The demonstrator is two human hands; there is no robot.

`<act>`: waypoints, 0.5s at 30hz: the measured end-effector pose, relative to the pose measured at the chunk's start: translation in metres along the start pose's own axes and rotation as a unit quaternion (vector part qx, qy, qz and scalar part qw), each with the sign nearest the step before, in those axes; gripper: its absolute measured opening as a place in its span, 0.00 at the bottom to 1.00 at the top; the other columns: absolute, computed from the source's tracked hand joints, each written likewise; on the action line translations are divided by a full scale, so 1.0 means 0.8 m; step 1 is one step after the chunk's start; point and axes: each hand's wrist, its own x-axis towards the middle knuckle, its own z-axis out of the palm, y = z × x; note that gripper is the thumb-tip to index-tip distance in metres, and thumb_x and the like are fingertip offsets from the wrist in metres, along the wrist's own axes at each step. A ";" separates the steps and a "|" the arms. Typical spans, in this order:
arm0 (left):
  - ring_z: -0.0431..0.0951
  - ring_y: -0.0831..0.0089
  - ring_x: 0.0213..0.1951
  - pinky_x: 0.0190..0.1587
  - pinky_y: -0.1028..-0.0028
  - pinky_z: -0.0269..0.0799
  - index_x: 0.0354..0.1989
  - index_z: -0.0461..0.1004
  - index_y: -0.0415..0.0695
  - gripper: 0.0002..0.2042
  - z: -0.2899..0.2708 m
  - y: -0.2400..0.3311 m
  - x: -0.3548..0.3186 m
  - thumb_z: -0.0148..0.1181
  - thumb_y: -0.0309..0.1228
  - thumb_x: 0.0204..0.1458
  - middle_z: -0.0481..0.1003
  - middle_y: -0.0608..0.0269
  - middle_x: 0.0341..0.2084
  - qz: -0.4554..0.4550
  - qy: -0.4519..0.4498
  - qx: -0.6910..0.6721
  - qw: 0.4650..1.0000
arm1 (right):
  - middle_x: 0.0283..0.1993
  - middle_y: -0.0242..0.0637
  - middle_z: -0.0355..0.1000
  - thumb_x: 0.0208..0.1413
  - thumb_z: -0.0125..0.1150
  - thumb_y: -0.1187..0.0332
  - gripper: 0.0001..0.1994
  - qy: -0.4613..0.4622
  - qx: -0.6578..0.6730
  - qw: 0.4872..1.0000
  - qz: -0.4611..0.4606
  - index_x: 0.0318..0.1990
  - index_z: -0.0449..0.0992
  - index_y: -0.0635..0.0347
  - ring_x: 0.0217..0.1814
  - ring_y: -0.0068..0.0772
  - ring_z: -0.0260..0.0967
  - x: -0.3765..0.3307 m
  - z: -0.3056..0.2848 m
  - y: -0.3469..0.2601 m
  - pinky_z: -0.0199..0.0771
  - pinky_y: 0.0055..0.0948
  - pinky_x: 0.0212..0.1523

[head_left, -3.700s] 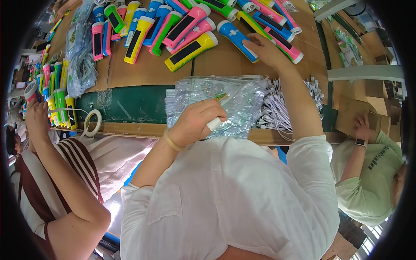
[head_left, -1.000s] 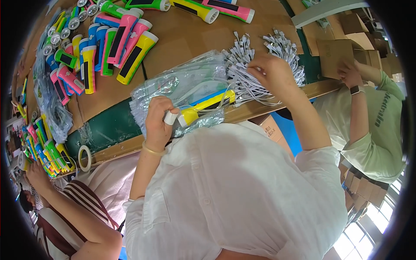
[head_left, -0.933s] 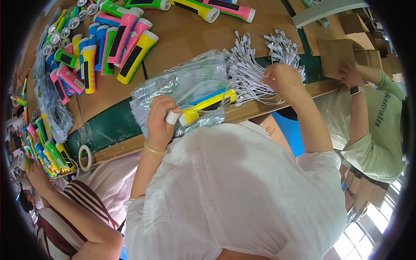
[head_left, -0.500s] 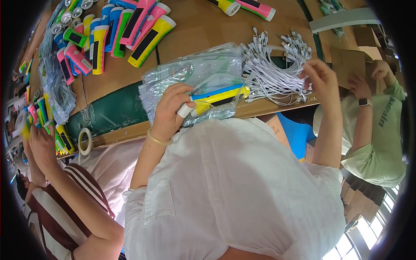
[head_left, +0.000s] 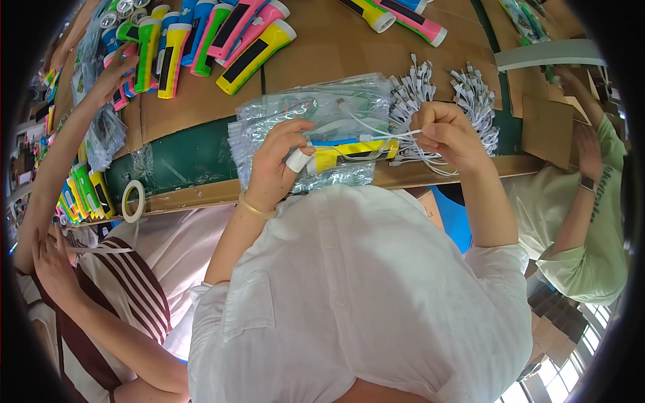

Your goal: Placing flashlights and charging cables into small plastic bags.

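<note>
My left hand [head_left: 279, 158], white tape round one finger, is closed on the end of a yellow and blue flashlight [head_left: 366, 151] with a dark panel. The flashlight lies across a stack of clear plastic bags [head_left: 316, 101] at the table's near edge; whether it is inside a bag I cannot tell. Between its fingertips my right hand [head_left: 447, 134] pinches a white USB cable [head_left: 386, 136], whose loose end reaches left above the flashlight. Just behind that hand lies a big bundle of white USB cables [head_left: 476, 101], partly hidden by it.
Several coloured flashlights [head_left: 259, 57] are piled at the back left, with more at the back right. A tape roll [head_left: 134, 201] hangs at the table edge. One co-worker's hand [head_left: 114, 74] reaches into the pile at left; another person [head_left: 581, 208] works at right beside cardboard [head_left: 547, 131].
My right hand has moved left from the cable bundle and now pinches one cable over the flashlight. My left hand keeps its hold. The left co-worker's arm has reached into the pile.
</note>
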 end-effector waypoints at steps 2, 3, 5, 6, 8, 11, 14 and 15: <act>0.77 0.55 0.52 0.57 0.64 0.70 0.37 0.72 0.39 0.06 0.000 0.000 0.000 0.64 0.22 0.53 0.78 0.50 0.49 -0.007 0.002 -0.002 1.000 | 0.21 0.26 0.57 0.56 0.60 0.68 0.14 0.003 -0.013 0.998 0.068 0.22 0.62 0.57 0.23 0.17 0.49 -0.002 -0.011 0.003 0.49 0.21 0.23; 0.77 0.55 0.52 0.58 0.64 0.70 0.37 0.72 0.39 0.06 0.000 0.001 0.000 0.64 0.22 0.53 0.78 0.50 0.49 -0.011 0.000 -0.005 1.000 | 0.21 0.26 0.57 0.56 0.60 0.68 0.14 0.001 -0.013 0.998 0.069 0.22 0.62 0.57 0.23 0.17 0.49 -0.001 -0.012 -0.002 0.49 0.21 0.23; 0.77 0.55 0.53 0.57 0.65 0.70 0.37 0.72 0.39 0.06 -0.004 0.000 -0.001 0.64 0.22 0.53 0.78 0.50 0.50 -0.014 0.000 -0.003 1.000 | 0.21 0.27 0.58 0.53 0.59 0.70 0.13 0.030 -0.140 0.986 0.088 0.21 0.62 0.57 0.24 0.17 0.50 0.001 -0.009 -0.015 0.48 0.22 0.24; 0.77 0.55 0.53 0.57 0.65 0.70 0.37 0.72 0.39 0.06 -0.005 -0.001 -0.002 0.64 0.23 0.53 0.78 0.51 0.50 -0.015 -0.002 -0.001 1.000 | 0.21 0.24 0.57 0.53 0.59 0.70 0.13 0.022 -0.125 0.990 0.059 0.21 0.63 0.57 0.25 0.15 0.50 -0.001 -0.007 -0.022 0.48 0.21 0.25; 0.77 0.55 0.53 0.57 0.64 0.70 0.37 0.72 0.40 0.06 -0.006 -0.002 -0.002 0.64 0.23 0.53 0.78 0.51 0.50 -0.019 -0.005 -0.002 1.000 | 0.21 0.22 0.56 0.52 0.60 0.70 0.13 0.006 -0.094 0.995 -0.006 0.21 0.63 0.57 0.26 0.15 0.50 -0.005 -0.005 -0.042 0.49 0.21 0.27; 0.76 0.54 0.53 0.57 0.64 0.70 0.37 0.73 0.40 0.07 -0.006 -0.002 -0.003 0.64 0.23 0.53 0.78 0.51 0.50 -0.021 -0.007 -0.001 1.000 | 0.20 0.26 0.57 0.52 0.61 0.69 0.14 -0.035 -0.046 0.994 -0.089 0.20 0.62 0.57 0.24 0.19 0.51 -0.003 0.004 -0.070 0.48 0.25 0.26; 0.76 0.54 0.53 0.57 0.64 0.70 0.37 0.73 0.40 0.07 -0.005 -0.001 -0.003 0.64 0.23 0.52 0.78 0.51 0.50 -0.020 -0.005 -0.005 1.000 | 0.19 0.26 0.58 0.52 0.62 0.68 0.14 -0.066 -0.012 0.994 -0.081 0.20 0.62 0.57 0.24 0.19 0.51 0.003 0.002 -0.077 0.48 0.24 0.25; 0.76 0.54 0.53 0.57 0.64 0.70 0.37 0.73 0.40 0.07 -0.005 -0.001 -0.004 0.64 0.22 0.52 0.78 0.51 0.51 -0.020 -0.004 -0.010 1.000 | 0.19 0.26 0.58 0.52 0.62 0.68 0.14 -0.067 -0.012 0.994 -0.080 0.20 0.62 0.57 0.24 0.19 0.51 0.005 0.002 -0.075 0.48 0.24 0.25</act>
